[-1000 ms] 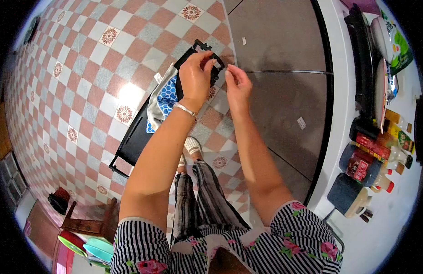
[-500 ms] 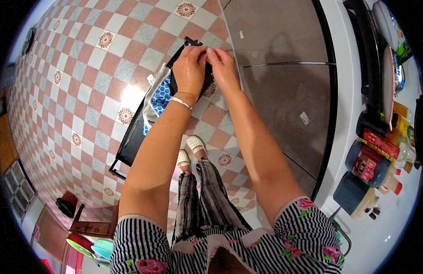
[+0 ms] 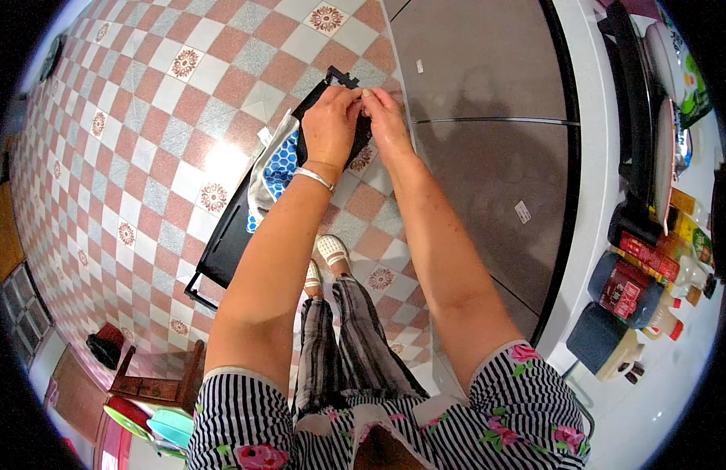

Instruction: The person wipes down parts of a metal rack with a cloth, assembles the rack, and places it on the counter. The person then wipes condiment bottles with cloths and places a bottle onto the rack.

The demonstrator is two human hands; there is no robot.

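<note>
My left hand [image 3: 329, 125] and my right hand [image 3: 387, 129] meet at the fingertips, both with fingers closed in a pinch. Whatever they hold, if anything, is too small or hidden to make out. Below them on the floor side lies a long black flat object [image 3: 224, 249] with a thin frame at its near end and a black fitting [image 3: 343, 77] at its far end; my hands and left arm cover part of it. Over it hangs a cloth [image 3: 281, 166] with blue hexagons and a pale grey edge, just left of my left wrist.
Grey cabinet panels [image 3: 488, 70] stand close by my right arm. A white counter [image 3: 592, 168] carries several sauce bottles [image 3: 625, 290] and packets. A wooden stool [image 3: 161, 385] with teal and green basins [image 3: 171, 427] is at lower left, on the checkered tile floor [image 3: 163, 102].
Both hands have shifted slightly right and down in view, still joined at the fingertips. The view itself has moved a little.
</note>
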